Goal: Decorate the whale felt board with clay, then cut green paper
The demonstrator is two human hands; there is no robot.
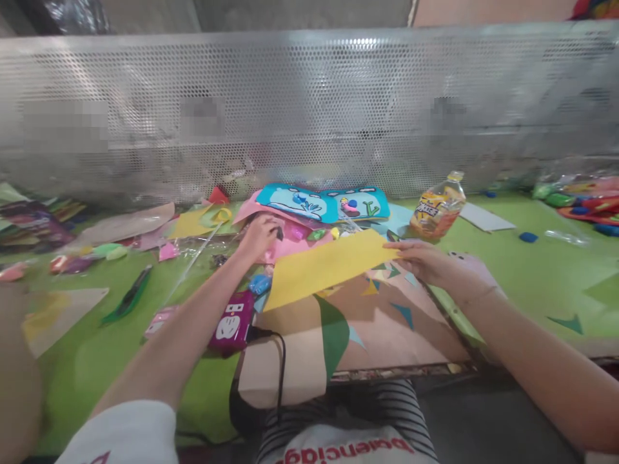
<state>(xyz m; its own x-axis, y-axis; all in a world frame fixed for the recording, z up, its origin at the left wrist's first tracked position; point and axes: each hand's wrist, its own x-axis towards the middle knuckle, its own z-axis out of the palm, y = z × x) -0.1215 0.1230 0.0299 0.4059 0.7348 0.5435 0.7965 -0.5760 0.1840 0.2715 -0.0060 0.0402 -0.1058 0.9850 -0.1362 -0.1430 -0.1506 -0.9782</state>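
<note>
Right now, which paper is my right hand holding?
The large yellow sheet, pinched at one end by your right hand; the curved green cutout lies unheld.

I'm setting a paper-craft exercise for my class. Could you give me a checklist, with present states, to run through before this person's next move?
1. Right hand gripping the yellow sheet: ok, at the sheet's right end.
2. Left hand empty: cannot tell; a small dark thing shows beside it.
3. Pale work surface free of loose pieces: not ok; a large green shape and smaller scraps lie on it.
4. Black cable out of the way: not ok; it crosses the surface's near left part and hangs toward the lap.
5. Bottle apart from the right hand: ok, it stands beyond it.
</note>
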